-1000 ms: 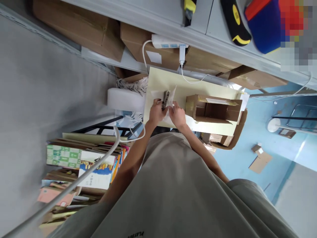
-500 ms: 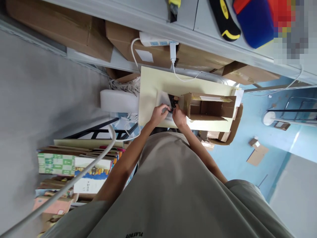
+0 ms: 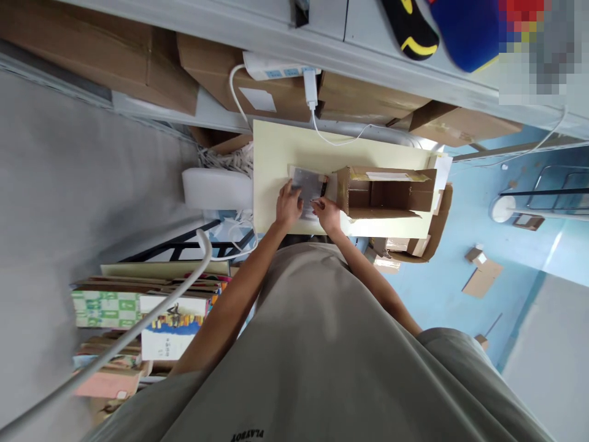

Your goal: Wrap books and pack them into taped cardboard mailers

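Note:
A translucent plastic bag or sheet (image 3: 309, 183) lies on the pale yellow board (image 3: 272, 159). A dark item (image 3: 324, 184) shows at its right side, mostly covered, and its kind is unclear. My left hand (image 3: 289, 205) rests on the plastic's left edge with its fingers stretched out. Over the plastic's lower right part, my right hand (image 3: 328, 215) has its fingers pinched together; a small bit shows at the fingertips, too small to name. Just right of that hand stands an open cardboard box (image 3: 391, 176).
A white power strip (image 3: 276, 66) with a plugged-in charger and cable hangs above the board. Cardboard boxes (image 3: 368, 97) fill the shelf behind. A black and yellow tool handle (image 3: 411, 31) lies on the upper shelf. Stacked cardboard (image 3: 110, 307) stands lower left, near a white tube (image 3: 138, 334).
My left hand has moved left and opened out onto the plastic. The right hand has shifted slightly down. The dark item, plainly visible between the hands before, is now mostly under the plastic.

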`<state>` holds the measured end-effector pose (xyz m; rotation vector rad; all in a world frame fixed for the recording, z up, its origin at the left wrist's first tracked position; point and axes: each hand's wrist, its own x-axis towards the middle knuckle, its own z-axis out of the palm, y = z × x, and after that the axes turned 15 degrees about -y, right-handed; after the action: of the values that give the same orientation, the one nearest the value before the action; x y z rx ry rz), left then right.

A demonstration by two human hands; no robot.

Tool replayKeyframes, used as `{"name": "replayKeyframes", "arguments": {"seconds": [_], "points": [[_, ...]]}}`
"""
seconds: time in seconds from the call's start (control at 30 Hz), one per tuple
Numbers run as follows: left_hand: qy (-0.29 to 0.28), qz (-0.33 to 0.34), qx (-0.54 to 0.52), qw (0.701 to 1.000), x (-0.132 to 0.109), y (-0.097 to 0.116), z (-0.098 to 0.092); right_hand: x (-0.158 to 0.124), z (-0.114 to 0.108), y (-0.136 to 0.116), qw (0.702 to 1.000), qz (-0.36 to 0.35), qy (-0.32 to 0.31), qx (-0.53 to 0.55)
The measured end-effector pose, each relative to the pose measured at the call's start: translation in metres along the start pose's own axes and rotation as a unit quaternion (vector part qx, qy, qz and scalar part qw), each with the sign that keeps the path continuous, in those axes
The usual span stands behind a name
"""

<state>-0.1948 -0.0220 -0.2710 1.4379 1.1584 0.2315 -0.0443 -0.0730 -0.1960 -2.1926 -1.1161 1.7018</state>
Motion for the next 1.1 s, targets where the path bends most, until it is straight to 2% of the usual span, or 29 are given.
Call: {"name": "replayKeyframes", "arguments": {"seconds": [0.13, 0.2, 0.37, 0.47, 0.57, 0.67, 0.77, 0.83, 0.97, 1.1], "points": [[0.008, 0.008, -0.070, 0.998, -0.006, 0.003, -0.001, 0.021, 0.005, 0.004, 0.997, 0.044, -0.007, -0.066], [0.001, 0.006, -0.073, 0.997, -0.008, 0.005, 0.000, 0.030, 0.009, 0.005, 0.993, 0.052, -0.022, -0.099], [-0.030, 0.002, 0.034, 0.999, -0.008, 0.006, 0.004, 0.047, 0.018, 0.010, 0.987, 0.061, -0.039, -0.141], [-0.027, 0.001, 0.083, 0.996, -0.006, 0.005, 0.006, 0.051, 0.021, 0.013, 0.986, 0.054, -0.036, -0.153], [-0.015, 0.001, 0.083, 0.996, -0.004, 0.003, 0.004, 0.040, 0.019, 0.016, 0.986, 0.030, -0.040, -0.158], [-0.016, 0.000, 0.100, 0.995, -0.003, 0.004, 0.003, 0.008, 0.010, 0.027, 0.984, 0.029, -0.041, -0.172], [-0.022, -0.021, 0.167, 0.985, -0.002, 0.009, 0.002, -0.028, -0.001, 0.043, 0.965, 0.109, -0.026, -0.239], [-0.022, -0.040, 0.200, 0.979, -0.002, 0.014, 0.003, -0.041, -0.006, 0.051, 0.947, 0.154, -0.020, -0.281], [-0.016, -0.054, 0.214, 0.975, -0.005, 0.018, 0.006, -0.031, -0.002, 0.051, 0.948, 0.177, -0.009, -0.264], [0.008, -0.050, 0.203, 0.978, -0.007, 0.011, 0.010, -0.013, 0.005, 0.054, 0.956, 0.170, 0.029, -0.237]]}}
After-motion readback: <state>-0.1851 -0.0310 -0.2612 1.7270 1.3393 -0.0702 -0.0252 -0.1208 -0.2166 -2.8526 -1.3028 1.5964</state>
